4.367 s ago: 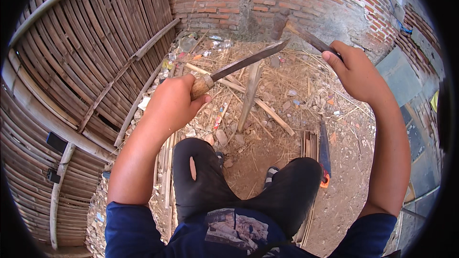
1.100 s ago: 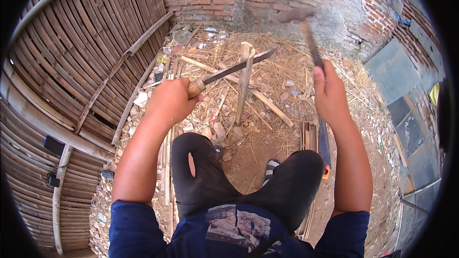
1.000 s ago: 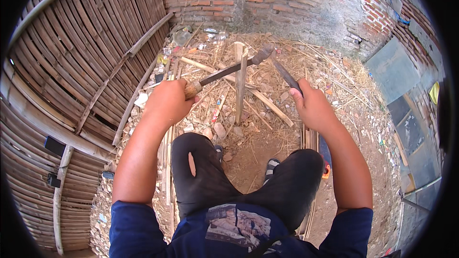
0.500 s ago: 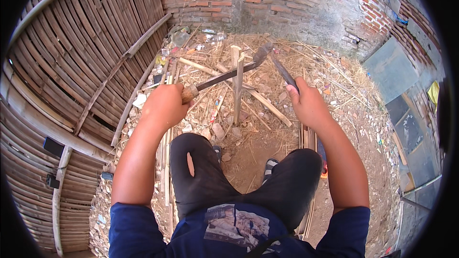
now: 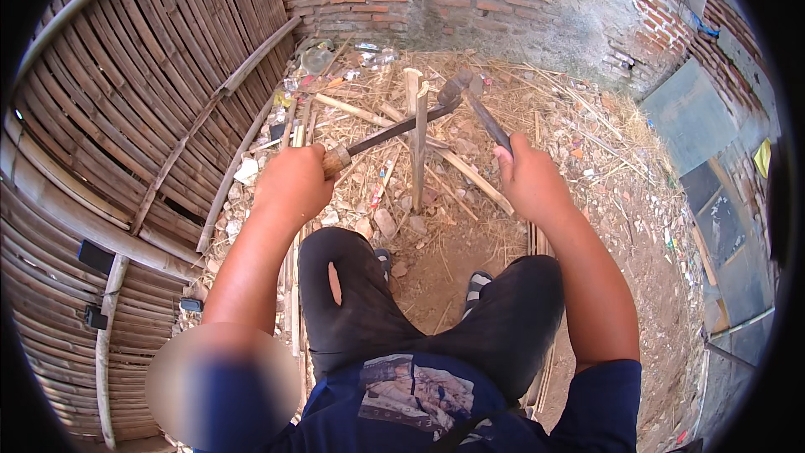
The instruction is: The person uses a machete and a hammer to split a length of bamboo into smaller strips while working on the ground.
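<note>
Wood, split at the top: a stake (image 5: 419, 151) is nearly upright over the littered ground (image 5: 432, 277), a machete (image 5: 386, 136) laid with its blade between the two halves. The left hand (image 5: 292, 184) has its grip closed around the machete's handle; the right hand (image 5: 535, 183) has its grip closed around the shaft of a hammer (image 5: 488, 122), whose head lies at the blade's far end. Good practice would keep the blade level, the left wrist firm, each blow square.
</note>
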### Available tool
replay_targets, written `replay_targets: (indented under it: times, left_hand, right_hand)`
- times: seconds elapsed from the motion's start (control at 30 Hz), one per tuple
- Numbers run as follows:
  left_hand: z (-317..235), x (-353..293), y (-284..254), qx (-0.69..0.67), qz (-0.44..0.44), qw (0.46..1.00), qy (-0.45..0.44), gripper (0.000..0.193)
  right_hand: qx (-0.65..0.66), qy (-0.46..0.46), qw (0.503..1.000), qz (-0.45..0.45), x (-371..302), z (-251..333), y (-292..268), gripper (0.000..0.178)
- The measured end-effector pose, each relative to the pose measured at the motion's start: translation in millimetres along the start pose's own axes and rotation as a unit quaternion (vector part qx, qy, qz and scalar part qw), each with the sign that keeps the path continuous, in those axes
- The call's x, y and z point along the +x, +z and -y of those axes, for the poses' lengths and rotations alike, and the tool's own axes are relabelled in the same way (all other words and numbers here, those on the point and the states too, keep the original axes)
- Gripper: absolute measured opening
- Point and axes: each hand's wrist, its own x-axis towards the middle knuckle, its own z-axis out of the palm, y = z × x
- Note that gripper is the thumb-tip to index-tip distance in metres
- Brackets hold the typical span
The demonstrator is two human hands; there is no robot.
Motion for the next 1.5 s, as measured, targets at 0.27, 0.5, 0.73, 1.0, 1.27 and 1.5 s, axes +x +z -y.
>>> replay_targets:
  times: [0.27,0.5,0.73,1.0,1.27,1.5]
  left_hand:
    - [4.2,9.6,5.6,-0.004,-0.023,1.0,-0.002,0.032]
    - [-5.9,13.2,6.5,-0.021,-0.022,0.999,-0.013,0.027]
    - [12.3,20.9,17.5,-0.015,-0.029,0.999,0.002,0.028]
    - [1.8,18.1,15.3,-0.012,-0.008,1.0,-0.01,0.027]
    - [7.6,16.6,14.4,0.002,0.003,1.0,-0.015,0.023]
    - [9.2,16.8,18.4,-0.01,-0.006,1.0,-0.006,0.029]
  right_hand:
    - [0.235,-0.03,0.954,-0.184,14.5,11.1,-64.4,0.041]
    - [-0.069,-0.036,0.991,0.108,9.4,-23.0,5.8,0.038]
    - [0.111,0.013,0.994,-0.015,12.9,-31.7,-54.8,0.043]
    - [0.119,-0.015,0.992,-0.048,16.5,3.3,5.3,0.039]
    - [0.138,-0.031,0.989,-0.043,29.4,9.6,-42.4,0.041]
    - [0.147,0.012,0.985,-0.093,13.1,10.0,12.1,0.041]
